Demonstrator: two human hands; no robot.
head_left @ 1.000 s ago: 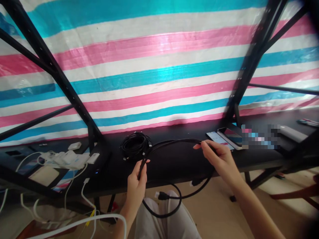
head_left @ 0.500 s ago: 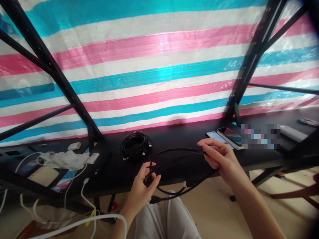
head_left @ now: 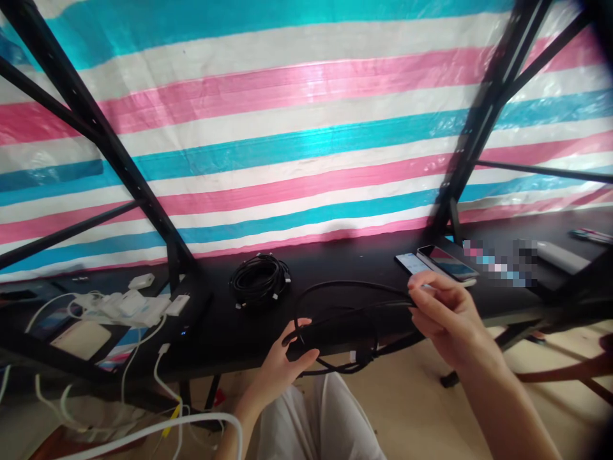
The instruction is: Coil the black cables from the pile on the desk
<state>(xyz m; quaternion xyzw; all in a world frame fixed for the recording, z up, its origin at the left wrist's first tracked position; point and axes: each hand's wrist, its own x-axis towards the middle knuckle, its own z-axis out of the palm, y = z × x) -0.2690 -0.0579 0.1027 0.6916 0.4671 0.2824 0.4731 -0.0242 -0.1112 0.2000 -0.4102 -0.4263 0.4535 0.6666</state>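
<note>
Loops of black cable between two hands, in the lower middle of the frame.
The right hand, at lower right, seems to pinch the loops between thumb and fingers; the left hand, left of it, is loosely opened, with strands lying across the fingers. Between them the cable hangs over the near edge of the black table, and a pale connector (its type I cannot tell) shows at lower centre. To do this well, I would say, the right pinch should be firm, the left should guide loops of equal size without twist, and the connector should stay outside them, well apart from the coiled cables left of centre.
</note>
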